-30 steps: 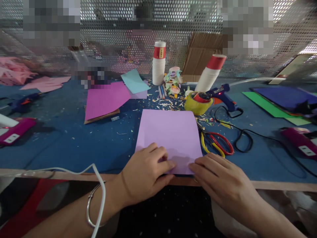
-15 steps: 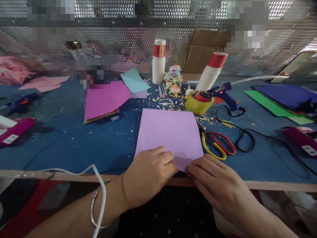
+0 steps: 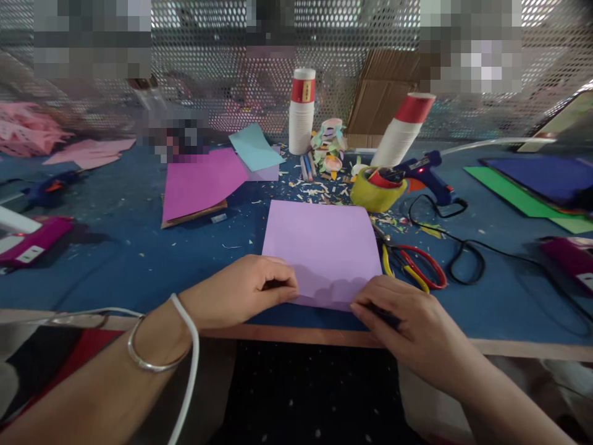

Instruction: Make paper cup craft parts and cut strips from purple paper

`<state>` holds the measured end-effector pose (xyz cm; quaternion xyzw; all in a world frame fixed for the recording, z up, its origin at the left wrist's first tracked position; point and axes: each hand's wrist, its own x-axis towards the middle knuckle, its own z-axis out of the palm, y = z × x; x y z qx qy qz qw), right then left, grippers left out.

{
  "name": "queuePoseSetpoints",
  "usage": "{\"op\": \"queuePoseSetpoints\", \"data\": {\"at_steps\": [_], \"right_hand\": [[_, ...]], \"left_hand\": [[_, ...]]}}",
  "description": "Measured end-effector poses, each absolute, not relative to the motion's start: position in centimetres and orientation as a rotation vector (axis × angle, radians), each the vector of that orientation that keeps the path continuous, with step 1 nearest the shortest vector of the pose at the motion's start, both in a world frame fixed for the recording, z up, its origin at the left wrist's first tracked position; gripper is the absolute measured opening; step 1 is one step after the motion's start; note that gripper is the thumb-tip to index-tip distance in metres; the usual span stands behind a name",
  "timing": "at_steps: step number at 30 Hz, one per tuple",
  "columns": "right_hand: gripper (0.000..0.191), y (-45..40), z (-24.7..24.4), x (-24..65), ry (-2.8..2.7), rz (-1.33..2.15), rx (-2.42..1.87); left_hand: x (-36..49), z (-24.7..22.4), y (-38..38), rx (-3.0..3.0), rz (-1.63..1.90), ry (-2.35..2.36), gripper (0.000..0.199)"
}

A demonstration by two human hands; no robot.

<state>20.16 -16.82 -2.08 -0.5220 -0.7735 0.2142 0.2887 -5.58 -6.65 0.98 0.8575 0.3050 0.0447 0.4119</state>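
Note:
A sheet of light purple paper [image 3: 322, 247] lies before me near the table's front edge, its near edge turned up in a narrow strip. My left hand [image 3: 252, 287] pinches the near edge left of the middle, thumb and fingers pressed together. At the near right corner, my right hand [image 3: 398, 318] has its thumb and fingertips closed on the same edge. Scissors [image 3: 417, 266] with one red and one yellow handle lie beside the sheet's right edge, partly behind my right hand.
Beyond the paper stand a yellow tape-roll-like ring [image 3: 377, 190], a blue glue gun [image 3: 428, 176] with a black cord, and two stacks of paper cups [image 3: 301, 123]. Magenta paper [image 3: 201, 185] lies left, green paper [image 3: 509, 194] right. Scraps litter the middle. A white cable [image 3: 188, 377] crosses my left forearm.
My left hand has slid left along the paper's near edge, away from my right hand. The near edge now shows a turned-up strip. The view has shifted slightly.

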Motion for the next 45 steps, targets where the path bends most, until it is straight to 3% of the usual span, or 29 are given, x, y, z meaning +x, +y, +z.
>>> {"op": "queuePoseSetpoints", "data": {"at_steps": [16, 21, 30, 41, 44, 45], "right_hand": [[0.023, -16.5, -2.3, 19.9, -2.051, 0.554, -1.447], [0.024, -16.5, -2.6, 19.9, -2.048, 0.553, -1.469], [0.024, -16.4, -2.7, 19.8, -2.074, 0.528, -1.485], [0.022, -16.5, -2.9, 19.7, -2.071, 0.490, -1.487], [0.022, -16.4, -2.8, 19.7, -2.073, 0.488, -1.495], [0.022, -16.4, -2.8, 19.6, -2.074, 0.489, -1.498]], "left_hand": [[-5.8, 1.5, -5.5, 2.283, -0.174, 0.942, 0.037], [-6.8, -0.2, -5.9, 2.489, -0.033, 0.914, 0.050], [-7.8, -2.1, -6.6, 2.832, 0.215, 0.803, 0.055], [-9.9, -2.2, -7.8, 2.728, 0.395, 1.155, 0.041], [-9.9, -2.2, -8.2, 2.874, 0.399, 1.010, 0.021], [-9.7, -2.2, -8.3, 2.919, 0.368, 0.901, 0.025]]}}
